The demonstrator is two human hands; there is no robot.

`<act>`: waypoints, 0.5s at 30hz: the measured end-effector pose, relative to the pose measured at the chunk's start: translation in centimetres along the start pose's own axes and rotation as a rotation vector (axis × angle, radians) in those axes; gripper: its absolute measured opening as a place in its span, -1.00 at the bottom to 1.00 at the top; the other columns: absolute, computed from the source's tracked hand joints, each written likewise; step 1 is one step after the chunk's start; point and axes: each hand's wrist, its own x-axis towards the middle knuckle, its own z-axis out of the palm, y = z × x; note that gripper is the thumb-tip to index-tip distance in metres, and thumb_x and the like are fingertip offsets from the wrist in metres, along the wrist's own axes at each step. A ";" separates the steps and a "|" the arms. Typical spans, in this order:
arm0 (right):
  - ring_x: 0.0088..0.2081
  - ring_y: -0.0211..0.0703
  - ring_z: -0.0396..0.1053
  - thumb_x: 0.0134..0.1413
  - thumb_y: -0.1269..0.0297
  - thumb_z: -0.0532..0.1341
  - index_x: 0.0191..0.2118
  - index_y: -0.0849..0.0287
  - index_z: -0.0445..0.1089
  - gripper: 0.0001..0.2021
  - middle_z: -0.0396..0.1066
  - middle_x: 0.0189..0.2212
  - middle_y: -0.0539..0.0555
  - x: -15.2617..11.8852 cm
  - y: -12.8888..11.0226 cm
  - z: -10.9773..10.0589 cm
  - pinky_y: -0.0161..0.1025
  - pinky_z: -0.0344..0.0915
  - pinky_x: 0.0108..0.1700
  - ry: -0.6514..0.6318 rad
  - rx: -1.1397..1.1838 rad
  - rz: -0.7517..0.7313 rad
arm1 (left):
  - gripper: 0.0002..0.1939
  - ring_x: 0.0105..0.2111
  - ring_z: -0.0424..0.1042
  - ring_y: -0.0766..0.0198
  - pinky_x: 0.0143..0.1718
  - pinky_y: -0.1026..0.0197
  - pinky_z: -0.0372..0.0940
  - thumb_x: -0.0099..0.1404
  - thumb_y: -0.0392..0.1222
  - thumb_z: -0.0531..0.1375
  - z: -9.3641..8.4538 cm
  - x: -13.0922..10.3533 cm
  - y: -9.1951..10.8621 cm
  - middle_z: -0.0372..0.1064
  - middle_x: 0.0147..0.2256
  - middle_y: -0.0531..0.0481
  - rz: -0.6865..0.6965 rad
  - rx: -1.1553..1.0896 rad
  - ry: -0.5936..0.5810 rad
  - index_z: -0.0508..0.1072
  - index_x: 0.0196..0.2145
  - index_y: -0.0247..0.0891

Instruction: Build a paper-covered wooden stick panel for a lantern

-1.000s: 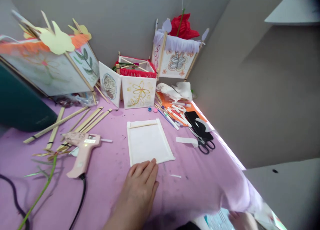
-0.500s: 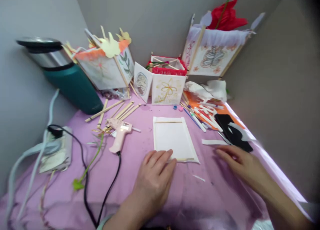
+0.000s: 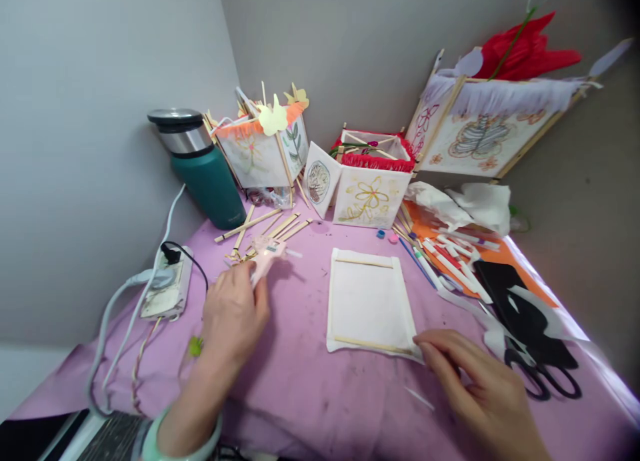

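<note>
A pale pink hot glue gun (image 3: 266, 255) lies left of the middle, a white glue stick jutting from its back. My left hand (image 3: 233, 314) is closed round its handle and hides most of it. In the centre a white panel (image 3: 370, 301) lies flat, with thin wooden sticks (image 3: 367, 345) along its near and far edges and its sides folded over. My right hand (image 3: 475, 387) pinches the near right corner of this panel between thumb and forefinger. A thin white scrap (image 3: 419, 398) rests just in front of it.
Wooden sticks (image 3: 287, 229) lie behind the glue gun. A teal tumbler (image 3: 213, 187) and power strip (image 3: 167, 291) stand left. Decorated lanterns (image 3: 373, 197) line the back. Markers (image 3: 457, 264), a black phone (image 3: 520, 307) and scissors (image 3: 540, 374) lie right.
My left hand has left the panel's near edge and moved left onto the glue gun. My right hand has come to the panel's corner. The view has shifted left.
</note>
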 end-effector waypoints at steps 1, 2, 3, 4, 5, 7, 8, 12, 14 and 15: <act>-0.29 -0.18 0.47 0.16 0.33 0.17 -0.24 0.10 0.43 -0.90 0.50 -0.31 0.03 0.0 -0.4 0.1 -0.34 0.35 -0.25 0.001 0.034 -0.030 | -0.73 -0.23 0.41 0.01 -0.21 0.01 0.28 0.29 -0.18 0.08 -0.7 -0.2 0.4 0.43 -0.22 -0.21 -0.012 -0.071 0.070 0.33 -0.09 -0.35; -0.30 -0.19 0.47 0.16 0.36 0.17 -0.24 0.09 0.43 -0.90 0.50 -0.31 0.02 0.0 -0.9 0.2 -0.35 0.36 -0.25 -0.007 0.076 -0.048 | -0.72 -0.21 0.40 0.03 -0.19 0.02 0.29 0.28 -0.17 0.10 -1.5 -0.5 1.0 0.42 -0.20 -0.20 -0.015 -0.153 0.130 0.32 -0.08 -0.34; -0.31 -0.19 0.47 0.15 0.37 0.17 -0.23 0.08 0.43 -0.89 0.50 -0.32 0.02 0.0 -1.4 0.4 -0.35 0.36 -0.27 -0.030 0.125 -0.055 | -0.71 -0.21 0.40 0.06 -0.18 0.04 0.29 0.27 -0.16 0.13 -2.3 -0.9 2.0 0.41 -0.20 -0.17 -0.015 -0.247 0.155 0.32 -0.07 -0.32; -0.32 -0.19 0.47 0.15 0.35 0.17 -0.19 0.07 0.43 -0.86 0.50 -0.32 0.03 -0.1 -1.9 0.6 -0.35 0.37 -0.29 -0.065 0.185 -0.050 | -0.71 -0.23 0.40 0.13 -0.19 0.09 0.30 0.26 -0.19 0.15 -3.1 -1.5 3.3 0.40 -0.20 -0.13 0.020 -0.376 0.133 0.31 -0.06 -0.29; -0.32 -0.18 0.47 0.15 0.32 0.16 -0.12 0.07 0.42 -0.81 0.50 -0.30 0.04 -0.3 -2.5 0.9 -0.34 0.38 -0.31 -0.105 0.250 -0.023 | -0.72 -0.24 0.40 0.17 -0.22 0.14 0.31 0.26 -0.22 0.16 -3.7 -2.2 4.8 0.40 -0.21 -0.11 0.077 -0.524 0.100 0.31 -0.07 -0.28; -0.27 -0.10 0.47 0.16 0.22 0.13 0.06 0.06 0.35 -0.66 0.50 -0.22 0.09 -1.1 -3.3 1.6 -0.27 0.42 -0.28 -0.168 0.379 0.100 | -0.72 -0.25 0.39 0.21 -0.24 0.17 0.31 0.24 -0.25 0.17 -4.5 -3.5 8.1 0.39 -0.25 -0.10 0.244 -0.789 -0.030 0.30 -0.08 -0.30; -0.22 -0.06 0.47 0.16 0.18 0.12 0.14 0.06 0.29 -0.58 0.49 -0.17 0.11 -1.6 -3.6 2.0 -0.22 0.43 -0.23 -0.174 0.437 0.181 | -0.74 -0.27 0.38 0.21 -0.25 0.15 0.31 0.23 -0.27 0.16 -4.6 -4.2 9.5 0.39 -0.26 -0.10 0.321 -0.878 -0.079 0.30 -0.11 -0.31; -0.04 0.09 0.40 0.12 0.13 0.11 0.14 0.00 0.31 -0.55 0.47 -0.07 0.10 -4.4 -3.4 2.9 -0.06 0.37 -0.02 -0.093 0.578 0.503 | -0.84 -0.20 0.39 0.17 -0.15 0.11 0.32 0.24 -0.27 0.13 -4.0 -5.4 12.6 0.43 -0.25 -0.11 0.667 -1.051 -0.438 0.32 -0.20 -0.31; -0.03 0.12 0.39 0.08 0.12 0.14 0.07 0.00 0.38 -0.59 0.49 -0.10 0.09 -5.4 -2.9 2.6 -0.04 0.36 -0.01 -0.064 0.614 0.617 | -0.79 -0.11 0.38 0.19 -0.07 0.14 0.31 0.27 -0.21 0.15 -3.3 -5.5 12.4 0.44 -0.17 -0.11 0.768 -1.077 -0.566 0.32 -0.14 -0.31; -0.03 0.12 0.39 0.08 0.12 0.14 0.05 0.00 0.39 -0.60 0.50 -0.12 0.09 -5.8 -2.7 2.3 -0.04 0.35 -0.01 -0.052 0.626 0.657 | -0.77 -0.09 0.38 0.21 -0.04 0.16 0.31 0.29 -0.21 0.14 -3.0 -5.6 12.0 0.43 -0.13 -0.10 0.791 -1.084 -0.574 0.32 -0.10 -0.30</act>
